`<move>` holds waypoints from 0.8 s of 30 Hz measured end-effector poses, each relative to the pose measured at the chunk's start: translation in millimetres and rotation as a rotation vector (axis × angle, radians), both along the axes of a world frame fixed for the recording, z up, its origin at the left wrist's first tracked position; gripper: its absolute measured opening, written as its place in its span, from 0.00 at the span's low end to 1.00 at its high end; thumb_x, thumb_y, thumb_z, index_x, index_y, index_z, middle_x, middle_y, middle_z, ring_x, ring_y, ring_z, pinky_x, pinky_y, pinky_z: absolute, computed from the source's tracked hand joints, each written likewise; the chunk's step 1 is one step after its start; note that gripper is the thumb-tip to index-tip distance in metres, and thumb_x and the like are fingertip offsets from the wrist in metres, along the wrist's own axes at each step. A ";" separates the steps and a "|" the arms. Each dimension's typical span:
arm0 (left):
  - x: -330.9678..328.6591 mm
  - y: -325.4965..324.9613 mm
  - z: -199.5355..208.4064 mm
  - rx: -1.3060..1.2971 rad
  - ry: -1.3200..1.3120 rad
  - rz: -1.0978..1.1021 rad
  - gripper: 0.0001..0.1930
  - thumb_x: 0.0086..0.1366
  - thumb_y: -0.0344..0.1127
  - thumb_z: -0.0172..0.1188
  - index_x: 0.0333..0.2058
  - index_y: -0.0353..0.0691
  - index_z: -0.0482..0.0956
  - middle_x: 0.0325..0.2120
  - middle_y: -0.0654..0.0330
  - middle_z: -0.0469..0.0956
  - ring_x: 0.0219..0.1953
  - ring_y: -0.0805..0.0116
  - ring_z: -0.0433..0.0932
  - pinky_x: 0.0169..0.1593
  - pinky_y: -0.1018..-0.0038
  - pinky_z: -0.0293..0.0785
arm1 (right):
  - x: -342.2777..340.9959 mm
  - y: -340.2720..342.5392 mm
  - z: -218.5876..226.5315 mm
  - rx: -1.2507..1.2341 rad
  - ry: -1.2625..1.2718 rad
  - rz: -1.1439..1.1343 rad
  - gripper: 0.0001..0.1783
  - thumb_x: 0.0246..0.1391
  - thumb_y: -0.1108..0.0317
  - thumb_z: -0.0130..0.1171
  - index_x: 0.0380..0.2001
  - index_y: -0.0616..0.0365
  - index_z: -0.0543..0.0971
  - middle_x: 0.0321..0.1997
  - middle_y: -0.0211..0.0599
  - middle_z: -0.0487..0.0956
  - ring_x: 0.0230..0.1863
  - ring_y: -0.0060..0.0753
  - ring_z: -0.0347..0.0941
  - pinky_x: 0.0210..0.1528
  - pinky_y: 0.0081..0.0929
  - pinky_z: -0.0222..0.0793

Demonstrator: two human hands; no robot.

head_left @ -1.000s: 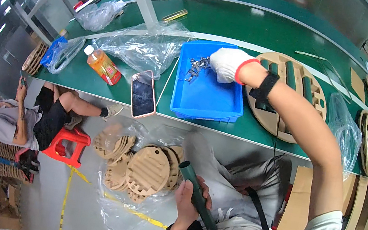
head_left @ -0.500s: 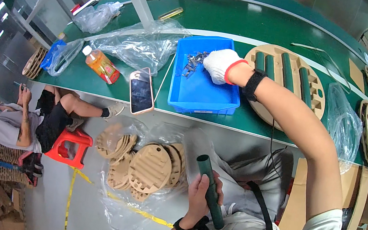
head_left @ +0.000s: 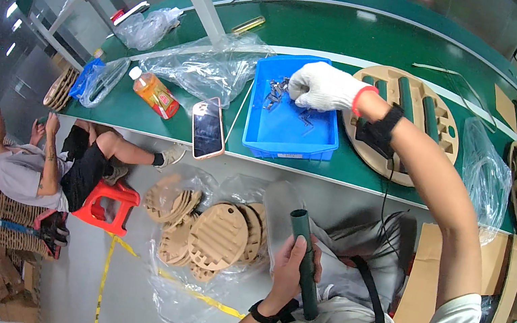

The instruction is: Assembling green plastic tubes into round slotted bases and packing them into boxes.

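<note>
Green table (head_left: 335, 29)'s running across with one blue bin (head_left: 276, 136) sitting on it; one green tube (head_left: 307, 269) is slanting far-left to near-right, left hand (head_left: 286, 272) clasping it, nearer than the bin. Metal clips (head_left: 275, 94), too jumbled to count, are lying in there just left of the gloved right hand (head_left: 322, 89); it's curling, can't tell if it's pinching any.

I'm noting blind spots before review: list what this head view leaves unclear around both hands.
All in the head view:
Gloved right hand: hides its own fingertips, so any grip is unclear.
Metal pieces in the blue tray: too small for exact shape.
Green tube: left hand covers part.
Round beige board: right forearm hides part.
</note>
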State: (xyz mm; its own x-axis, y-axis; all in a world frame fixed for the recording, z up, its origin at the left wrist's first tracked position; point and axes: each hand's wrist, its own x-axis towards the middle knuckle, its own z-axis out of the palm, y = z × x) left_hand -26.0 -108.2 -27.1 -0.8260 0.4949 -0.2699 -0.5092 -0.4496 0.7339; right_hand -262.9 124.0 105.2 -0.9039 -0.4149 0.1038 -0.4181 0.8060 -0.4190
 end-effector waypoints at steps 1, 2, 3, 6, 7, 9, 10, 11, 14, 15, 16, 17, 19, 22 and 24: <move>-2.1 0.2 -0.7 0.002 0.005 -0.016 0.19 0.75 0.49 0.47 0.46 0.36 0.68 0.25 0.57 0.72 0.17 0.67 0.73 0.21 0.73 0.70 | 11.2 -3.8 8.2 -0.157 0.005 0.043 0.10 0.47 0.73 0.62 0.35 0.62 0.82 0.28 0.40 0.81 0.29 0.32 0.77 0.36 0.29 0.74; -1.7 1.6 -0.9 0.006 0.002 -0.030 0.18 0.75 0.47 0.48 0.47 0.36 0.69 0.26 0.58 0.73 0.18 0.70 0.73 0.22 0.75 0.70 | 28.3 -7.3 20.5 -0.310 -0.174 0.055 0.09 0.50 0.74 0.62 0.36 0.62 0.81 0.27 0.37 0.81 0.29 0.27 0.76 0.35 0.26 0.74; -2.9 1.9 -0.3 0.004 -0.021 -0.014 0.18 0.75 0.47 0.48 0.47 0.36 0.69 0.26 0.58 0.73 0.18 0.70 0.73 0.22 0.75 0.70 | 46.7 -14.1 31.3 -0.465 -0.366 0.074 0.08 0.52 0.75 0.61 0.37 0.63 0.81 0.27 0.34 0.80 0.28 0.23 0.75 0.35 0.22 0.74; 3.4 -0.4 6.5 0.128 0.103 -0.182 0.18 0.74 0.44 0.50 0.50 0.34 0.69 0.29 0.58 0.74 0.21 0.72 0.73 0.25 0.76 0.70 | 117.3 -15.5 61.7 -0.546 -0.484 0.200 0.08 0.55 0.75 0.61 0.38 0.62 0.81 0.30 0.33 0.82 0.32 0.22 0.77 0.35 0.21 0.74; 2.3 3.7 7.0 0.142 0.079 -0.198 0.18 0.74 0.44 0.50 0.50 0.34 0.69 0.29 0.58 0.74 0.21 0.72 0.73 0.25 0.76 0.70 | 134.4 -11.2 66.4 -0.491 -0.499 0.214 0.07 0.55 0.74 0.62 0.38 0.63 0.81 0.32 0.34 0.82 0.33 0.24 0.78 0.36 0.22 0.75; 5.7 10.4 10.8 0.217 0.115 -0.422 0.18 0.73 0.42 0.53 0.51 0.33 0.68 0.29 0.59 0.74 0.22 0.74 0.73 0.26 0.77 0.70 | 159.2 2.5 58.6 -0.473 -0.388 0.405 0.08 0.55 0.73 0.62 0.38 0.63 0.81 0.34 0.38 0.83 0.35 0.30 0.80 0.38 0.26 0.75; 8.6 14.4 9.5 0.222 0.123 -0.494 0.18 0.73 0.40 0.54 0.52 0.32 0.68 0.30 0.59 0.74 0.23 0.75 0.72 0.28 0.78 0.69 | 168.3 6.9 59.1 -0.463 -0.367 0.494 0.09 0.57 0.70 0.61 0.37 0.65 0.81 0.35 0.42 0.82 0.37 0.40 0.80 0.40 0.29 0.75; 10.8 19.0 9.4 0.231 0.109 -0.504 0.18 0.73 0.40 0.54 0.52 0.32 0.68 0.30 0.59 0.74 0.23 0.75 0.72 0.28 0.78 0.69 | 178.1 14.4 54.6 -0.410 -0.350 0.527 0.09 0.58 0.69 0.60 0.37 0.64 0.81 0.37 0.43 0.82 0.39 0.46 0.80 0.43 0.32 0.75; 13.5 28.4 17.9 0.239 0.259 -0.608 0.17 0.73 0.40 0.54 0.51 0.32 0.69 0.29 0.60 0.73 0.22 0.77 0.71 0.28 0.79 0.69 | 197.7 26.5 48.6 -0.455 -0.356 0.553 0.08 0.60 0.68 0.60 0.36 0.62 0.81 0.39 0.43 0.82 0.40 0.49 0.79 0.45 0.35 0.75; 14.4 30.8 17.4 0.244 0.255 -0.618 0.17 0.73 0.40 0.54 0.51 0.32 0.69 0.29 0.60 0.73 0.22 0.77 0.71 0.28 0.79 0.69 | 203.1 28.8 51.1 -0.474 -0.351 0.545 0.06 0.57 0.70 0.59 0.34 0.63 0.80 0.35 0.44 0.80 0.37 0.49 0.77 0.42 0.36 0.73; 15.8 33.0 16.7 0.219 0.268 -0.608 0.17 0.73 0.40 0.54 0.51 0.32 0.69 0.29 0.61 0.73 0.22 0.78 0.70 0.28 0.79 0.68 | 208.2 31.0 52.6 -0.494 -0.346 0.540 0.05 0.54 0.73 0.59 0.32 0.64 0.78 0.31 0.46 0.77 0.34 0.49 0.75 0.39 0.37 0.72; 17.2 35.1 16.1 0.193 0.281 -0.597 0.17 0.73 0.40 0.54 0.51 0.32 0.69 0.28 0.61 0.73 0.22 0.78 0.70 0.28 0.80 0.68 | 213.5 33.2 52.6 -0.495 -0.347 0.532 0.05 0.54 0.73 0.59 0.32 0.64 0.78 0.31 0.46 0.77 0.34 0.49 0.75 0.39 0.37 0.72; 18.7 39.5 15.5 0.181 0.278 -0.592 0.18 0.73 0.40 0.55 0.52 0.32 0.69 0.28 0.63 0.73 0.22 0.79 0.70 0.28 0.80 0.67 | 222.4 38.6 51.8 -0.494 -0.314 0.487 0.04 0.54 0.74 0.58 0.33 0.63 0.78 0.31 0.46 0.77 0.34 0.50 0.75 0.38 0.38 0.71; 21.8 40.9 16.4 0.135 0.283 -0.535 0.18 0.72 0.40 0.55 0.52 0.32 0.70 0.27 0.63 0.73 0.22 0.80 0.70 0.28 0.80 0.67 | 227.2 45.7 45.7 -0.420 -0.149 0.556 0.05 0.55 0.73 0.58 0.34 0.62 0.78 0.34 0.46 0.77 0.36 0.50 0.76 0.38 0.37 0.72; 22.6 41.8 18.6 0.098 0.290 -0.494 0.16 0.72 0.40 0.57 0.48 0.32 0.71 0.27 0.64 0.73 0.22 0.81 0.69 0.27 0.81 0.66 | 229.4 47.9 43.4 -0.407 -0.164 0.572 0.06 0.54 0.73 0.59 0.35 0.61 0.78 0.36 0.45 0.78 0.37 0.50 0.76 0.39 0.37 0.72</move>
State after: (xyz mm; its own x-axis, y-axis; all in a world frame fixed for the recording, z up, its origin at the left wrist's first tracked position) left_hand -3.4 -66.4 -8.5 -0.5236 0.8520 -0.0004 -0.4605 -0.2826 0.8415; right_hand -33.6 171.8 148.6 -0.5736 -0.7855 0.2324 -0.6337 0.2457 -0.7335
